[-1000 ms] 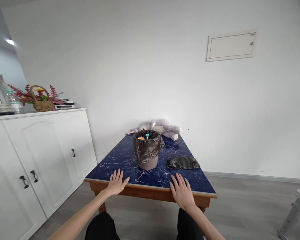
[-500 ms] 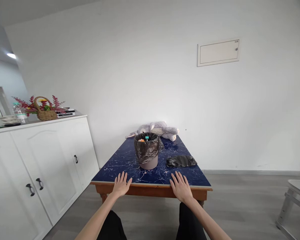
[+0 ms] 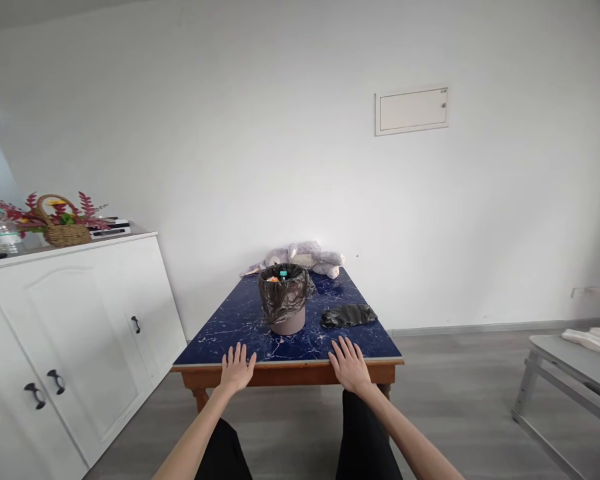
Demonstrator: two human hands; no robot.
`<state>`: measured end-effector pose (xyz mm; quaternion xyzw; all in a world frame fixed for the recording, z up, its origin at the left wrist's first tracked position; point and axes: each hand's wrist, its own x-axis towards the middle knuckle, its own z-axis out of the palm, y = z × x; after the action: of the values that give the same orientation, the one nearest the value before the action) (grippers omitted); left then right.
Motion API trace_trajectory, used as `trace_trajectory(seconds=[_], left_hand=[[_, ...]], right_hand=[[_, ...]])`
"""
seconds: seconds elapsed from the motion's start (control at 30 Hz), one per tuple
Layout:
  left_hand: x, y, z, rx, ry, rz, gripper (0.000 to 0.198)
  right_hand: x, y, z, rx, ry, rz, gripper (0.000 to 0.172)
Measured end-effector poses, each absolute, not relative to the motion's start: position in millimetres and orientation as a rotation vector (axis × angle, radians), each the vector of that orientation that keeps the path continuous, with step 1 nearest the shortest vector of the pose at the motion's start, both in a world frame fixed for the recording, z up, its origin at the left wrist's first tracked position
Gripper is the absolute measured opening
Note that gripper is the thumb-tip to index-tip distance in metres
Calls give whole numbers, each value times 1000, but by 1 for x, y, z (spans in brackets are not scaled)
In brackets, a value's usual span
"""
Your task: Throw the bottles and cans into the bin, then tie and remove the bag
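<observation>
Both grips released, palms flat on near edge of blue table [image 3: 240,319]: left hand [image 3: 237,369], right hand [image 3: 349,365]; lined bin [image 3: 284,298] ctr, black bag [image 3: 348,315] beside it.

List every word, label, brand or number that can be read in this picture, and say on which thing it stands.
No text can be read.
Bottle in the bin: any label is too small to tell.
Flat boxes on the cabinet: any print is blurred.
Wall panel: no marking shows.
Both hands, left and right, lie flat at the table edge.
</observation>
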<state>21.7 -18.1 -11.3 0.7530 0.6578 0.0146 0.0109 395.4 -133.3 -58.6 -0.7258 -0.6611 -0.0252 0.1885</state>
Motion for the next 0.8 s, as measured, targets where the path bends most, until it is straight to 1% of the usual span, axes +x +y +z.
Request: trace_trajectory(seconds=[0.53, 0.7, 0.8], left_hand=[[23, -9, -19, 2381, 2026, 99, 94], [24, -7, -26, 2360, 2019, 124, 93], [26, -8, -27, 2350, 2020, 131, 93]], right_hand=[[394, -126, -49, -2124, -1852, 115, 71], [392, -127, -53, -2142, -1822, 168, 71], [393, -124, -50, -2135, -1787, 261, 70]])
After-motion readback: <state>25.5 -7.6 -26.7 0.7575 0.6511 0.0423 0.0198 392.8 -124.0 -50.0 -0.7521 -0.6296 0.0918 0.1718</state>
